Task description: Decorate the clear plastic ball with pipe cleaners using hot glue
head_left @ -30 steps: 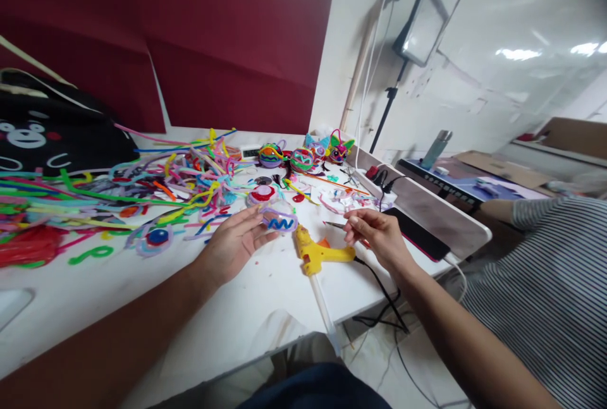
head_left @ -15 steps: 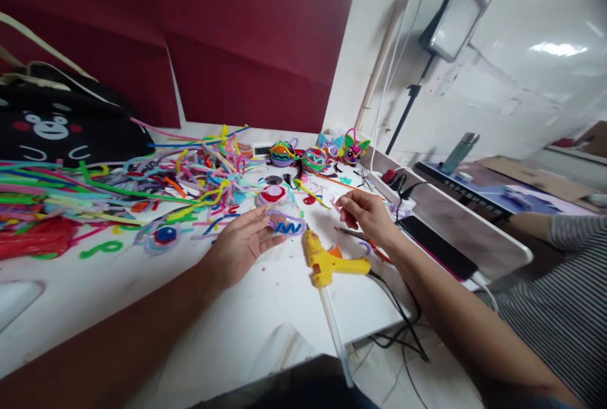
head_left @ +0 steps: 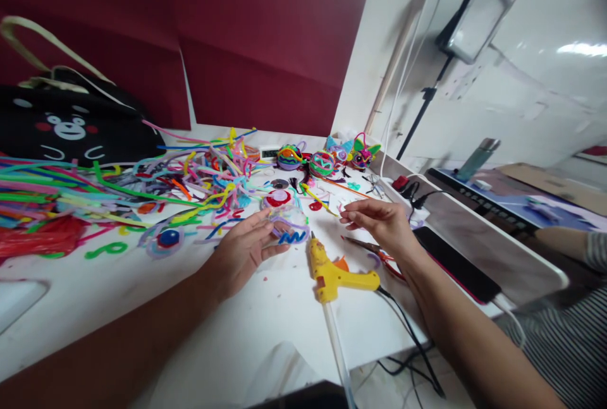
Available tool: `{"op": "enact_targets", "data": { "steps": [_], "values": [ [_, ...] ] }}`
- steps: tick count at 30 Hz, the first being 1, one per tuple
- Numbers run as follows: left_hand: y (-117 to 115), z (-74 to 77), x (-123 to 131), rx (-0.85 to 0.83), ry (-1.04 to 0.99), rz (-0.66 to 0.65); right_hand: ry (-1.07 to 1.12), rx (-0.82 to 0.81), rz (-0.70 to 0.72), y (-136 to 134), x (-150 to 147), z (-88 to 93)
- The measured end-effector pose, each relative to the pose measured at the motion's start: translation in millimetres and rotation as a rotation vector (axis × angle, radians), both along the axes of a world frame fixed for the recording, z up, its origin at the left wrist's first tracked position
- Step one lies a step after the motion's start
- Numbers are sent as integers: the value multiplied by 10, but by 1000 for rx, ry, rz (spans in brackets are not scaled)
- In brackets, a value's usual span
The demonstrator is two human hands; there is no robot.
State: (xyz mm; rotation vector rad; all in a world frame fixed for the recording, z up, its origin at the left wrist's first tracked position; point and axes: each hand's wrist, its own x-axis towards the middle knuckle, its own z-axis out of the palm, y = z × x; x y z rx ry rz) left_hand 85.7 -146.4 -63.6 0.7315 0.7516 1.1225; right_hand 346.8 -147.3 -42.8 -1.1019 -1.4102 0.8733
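Note:
My left hand is closed around the edge of a clear round craft piece trimmed with lilac pipe cleaner and a blue zigzag. To its right my right hand hovers over the table, thumb and fingertips pinched together; what they hold, if anything, is too small to make out. Below and between the hands lies a yellow hot glue gun, a glue stick projecting from its back end. Red-handled scissors rest under my right hand. A small lilac curl is beside them.
Tangled pipe cleaners cover the left side before a black bag. Finished decorated balls stand at the back. A phone lies by a raised tray edge at right. Another person's striped sleeve shows at far right.
The view has turned slightly left, so everything sits further right. My right hand's fingers have straightened from a curled pose into a flatter pinch. My left hand keeps hold of the craft piece.

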Motion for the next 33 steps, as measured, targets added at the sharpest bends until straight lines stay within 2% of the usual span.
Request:
{"op": "enact_targets", "data": {
  "steps": [12,18,23,27,33],
  "values": [
    [-16,25,11,-7,32,-5,56,30,-93,-4,49,3],
    [-17,20,19,-9,43,0,113,24,-72,26,73,-11],
    [-23,26,25,4,41,-5,127,38,0,31,72,-43],
    [-27,38,26,22,60,-7,69,35,44,35,62,-80],
    [-20,32,26,28,74,14,-19,29,29,32,59,-88]
  ]
}}
